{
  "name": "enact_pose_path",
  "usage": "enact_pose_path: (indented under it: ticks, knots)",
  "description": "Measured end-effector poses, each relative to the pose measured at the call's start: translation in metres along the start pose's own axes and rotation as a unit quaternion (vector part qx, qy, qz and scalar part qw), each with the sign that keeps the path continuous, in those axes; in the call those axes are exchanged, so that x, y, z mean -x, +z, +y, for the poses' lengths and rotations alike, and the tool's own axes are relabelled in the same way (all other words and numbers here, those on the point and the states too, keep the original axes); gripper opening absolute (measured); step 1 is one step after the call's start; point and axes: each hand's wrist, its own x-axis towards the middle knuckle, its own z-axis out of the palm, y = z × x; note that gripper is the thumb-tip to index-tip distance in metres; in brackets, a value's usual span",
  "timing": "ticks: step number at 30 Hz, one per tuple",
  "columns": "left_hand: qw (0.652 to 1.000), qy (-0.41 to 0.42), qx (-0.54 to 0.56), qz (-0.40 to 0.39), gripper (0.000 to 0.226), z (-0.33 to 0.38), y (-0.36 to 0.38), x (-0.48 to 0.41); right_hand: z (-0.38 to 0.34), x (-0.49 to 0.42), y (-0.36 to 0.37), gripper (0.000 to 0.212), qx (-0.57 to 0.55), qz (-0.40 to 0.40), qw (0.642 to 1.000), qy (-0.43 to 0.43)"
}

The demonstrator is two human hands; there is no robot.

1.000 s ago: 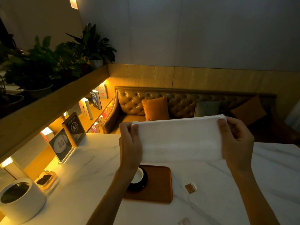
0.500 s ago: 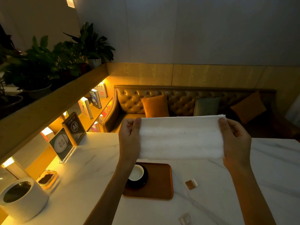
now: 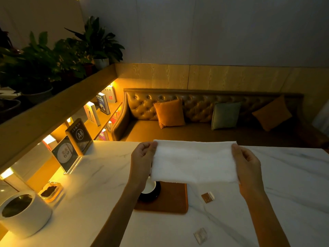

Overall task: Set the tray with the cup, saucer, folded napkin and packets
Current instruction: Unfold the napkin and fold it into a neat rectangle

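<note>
I hold a white napkin (image 3: 194, 161) stretched flat in the air above the table, my left hand (image 3: 142, 159) pinching its left edge and my right hand (image 3: 246, 163) its right edge. Below it lies a brown tray (image 3: 170, 202). On the tray's left part a white cup (image 3: 149, 187) sits on a dark saucer (image 3: 151, 196), partly hidden by my left forearm. A brown packet (image 3: 207, 197) lies on the marble just right of the tray. A pale packet (image 3: 200, 235) lies nearer to me.
The marble table (image 3: 284, 184) carries a white round pot (image 3: 23, 213), a small amber dish (image 3: 50, 190) and two sign stands (image 3: 71, 148) on the left. A wooden ledge with plants runs along the left; a tufted sofa with cushions stands beyond the far edge.
The napkin and both hands have come down closer to the table, still stretched between the hands. The view has tilted slightly. Tray, cup and packets have stayed put.
</note>
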Motion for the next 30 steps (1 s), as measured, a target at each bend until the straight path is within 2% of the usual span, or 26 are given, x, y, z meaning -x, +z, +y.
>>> enact_pose_path:
  ticks: [5, 11, 18, 23, 30]
  knots:
    - [0.999, 0.004, -0.033, -0.004, 0.004, -0.01, 0.006, 0.012, 0.018, 0.012, 0.011, 0.024, 0.009, -0.04, 0.999, 0.015]
    - [0.994, 0.07, -0.077, -0.041, 0.01, -0.015, 0.03, 0.041, 0.017, 0.051, 0.045, 0.038, -0.019, -0.108, 0.994, -0.008]
    - [0.997, 0.061, -0.023, -0.04, 0.009, -0.024, 0.048, 0.067, 0.019, 0.085, 0.074, 0.047, -0.033, -0.09, 0.995, -0.028]
    - [0.998, 0.049, -0.022, -0.016, 0.014, -0.025, 0.039, 0.072, 0.021, 0.095, 0.075, 0.03, -0.013, -0.086, 0.995, -0.048]
    - [0.999, 0.043, -0.015, 0.014, 0.017, -0.02, 0.035, 0.078, 0.022, 0.106, 0.08, 0.018, 0.034, -0.054, 0.995, -0.072]
